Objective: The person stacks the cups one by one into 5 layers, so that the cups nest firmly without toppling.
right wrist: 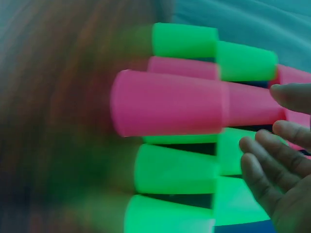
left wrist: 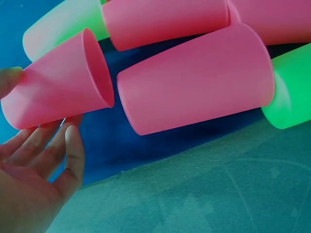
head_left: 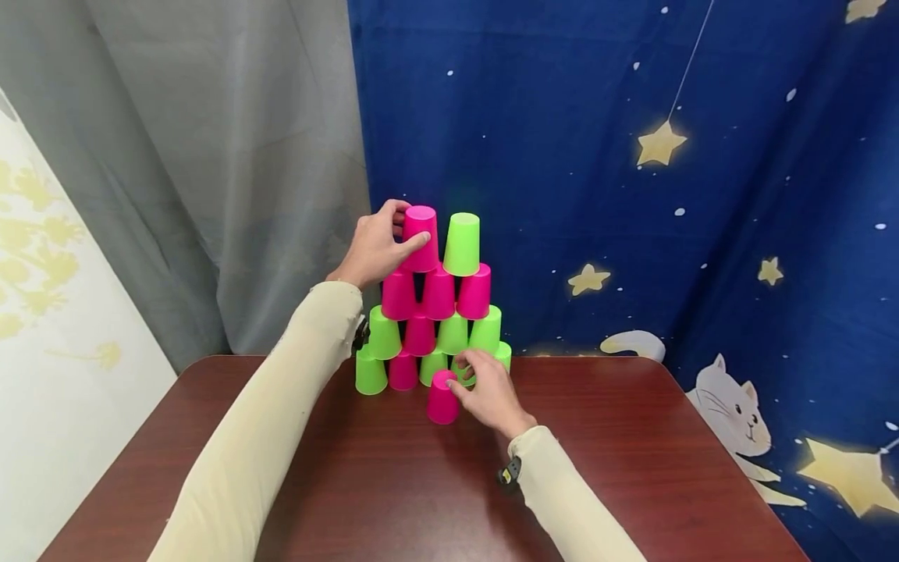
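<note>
Plastic cups stand upside down in a tiered pyramid. My left hand [head_left: 374, 248] grips a pink cup [head_left: 421, 222] at the upper left, thumb on the near side and fingers behind. In the left wrist view a small gap shows between this cup's rim and the pink cup [left wrist: 194, 80] beneath it. Beside it, a green cup [head_left: 462, 243] sits on the three-cup pink tier. Lower down, my right hand [head_left: 492, 394] hovers by a single pink cup [head_left: 442, 402] standing before the pyramid. The right wrist view shows its fingers spread, apart from that cup [right wrist: 167, 103].
Below the pink tier [head_left: 438, 293] come two tiers of mixed green cups [head_left: 385, 334] and pink cups [head_left: 403, 371], near the back edge of the brown table [head_left: 393, 484]. Behind hang a grey curtain [head_left: 211, 156] and a blue star-patterned curtain [head_left: 548, 140].
</note>
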### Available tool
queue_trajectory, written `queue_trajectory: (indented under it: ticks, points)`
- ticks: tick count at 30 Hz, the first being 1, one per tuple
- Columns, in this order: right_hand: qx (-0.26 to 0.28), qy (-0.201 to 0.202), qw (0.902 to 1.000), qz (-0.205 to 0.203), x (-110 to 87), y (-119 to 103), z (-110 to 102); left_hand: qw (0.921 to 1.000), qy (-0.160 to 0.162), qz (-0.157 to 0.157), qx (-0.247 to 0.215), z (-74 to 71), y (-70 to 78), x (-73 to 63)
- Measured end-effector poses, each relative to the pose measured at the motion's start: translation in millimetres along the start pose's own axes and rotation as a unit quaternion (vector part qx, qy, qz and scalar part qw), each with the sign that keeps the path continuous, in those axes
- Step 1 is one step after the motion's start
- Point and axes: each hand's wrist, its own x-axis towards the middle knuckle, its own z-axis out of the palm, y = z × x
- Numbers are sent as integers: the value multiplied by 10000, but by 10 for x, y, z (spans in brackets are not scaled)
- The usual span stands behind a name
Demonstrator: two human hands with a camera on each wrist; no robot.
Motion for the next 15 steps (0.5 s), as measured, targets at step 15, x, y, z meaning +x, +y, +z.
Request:
queue_trajectory:
  ticks: [15]
  points:
    - [455, -518, 9942, 824, -55, 131, 353, 9994, -200, -257, 111, 74, -103, 28]
